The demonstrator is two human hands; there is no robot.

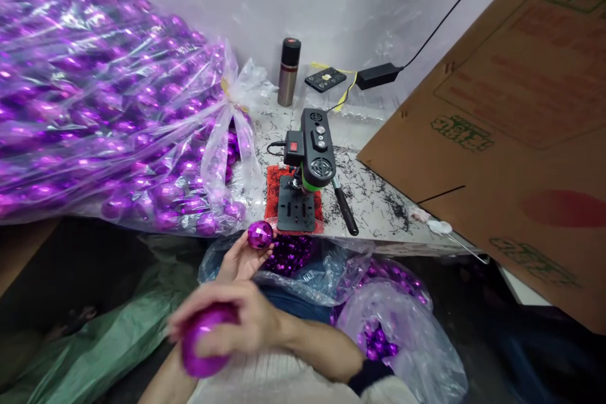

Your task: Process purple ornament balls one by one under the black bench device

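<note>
A small purple mirror-faceted ball (pixel 260 235) rests in the fingers of my left hand (pixel 240 260), just in front of the machine's base plate. Crossing over my left forearm, my right hand (pixel 250 319) grips a larger shiny purple ball (pixel 207 348). That hand is smeared by motion. Beyond my left hand stands a small black bench drill press (pixel 319 145) with a slotted plate (pixel 297 205) and a lever handle (pixel 345 209). Faceted purple pieces (pixel 290 257) lie in an open clear bag across my lap.
A huge clear sack of purple balls (pixel 118 107) fills the left of the table. Behind the machine are a flask (pixel 288 72), a phone (pixel 326 79) and a power adapter (pixel 379 76). A cardboard box (pixel 511 120) leans at right. Another plastic bag (pixel 411 341) holds purple pieces. Black shavings litter the tabletop.
</note>
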